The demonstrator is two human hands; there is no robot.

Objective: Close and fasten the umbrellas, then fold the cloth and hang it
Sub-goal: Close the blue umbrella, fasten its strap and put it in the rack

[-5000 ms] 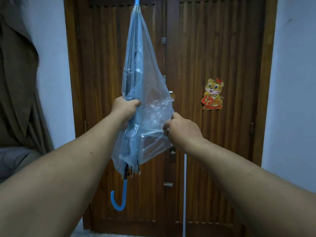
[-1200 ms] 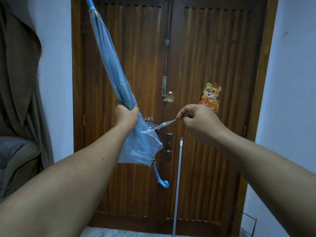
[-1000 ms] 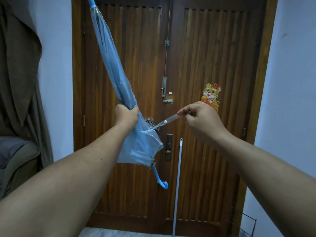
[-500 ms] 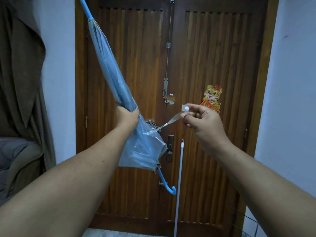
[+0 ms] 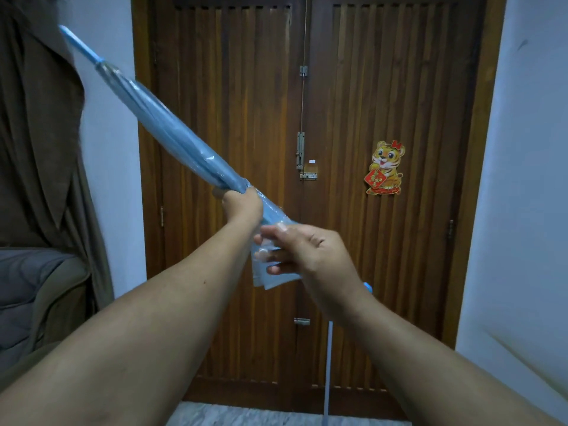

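Both hands clamp the umbrella (image 5: pixel 172 130), left hand (image 5: pixel 242 204) above right hand (image 5: pixel 307 253), before the wooden door (image 5: pixel 246 87).

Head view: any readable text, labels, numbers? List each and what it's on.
Nothing legible.
Tiger sticker on the door: red diamond sign with a gold character, too blurred to read.
Small white tag beside the door bolt: too small to read.
Umbrella: no print visible.

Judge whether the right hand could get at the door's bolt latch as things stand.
Probably not at once: the right hand is wrapped round the umbrella canopy. The path to the bolt latch looks free; whether the arm can reach it cannot be told.
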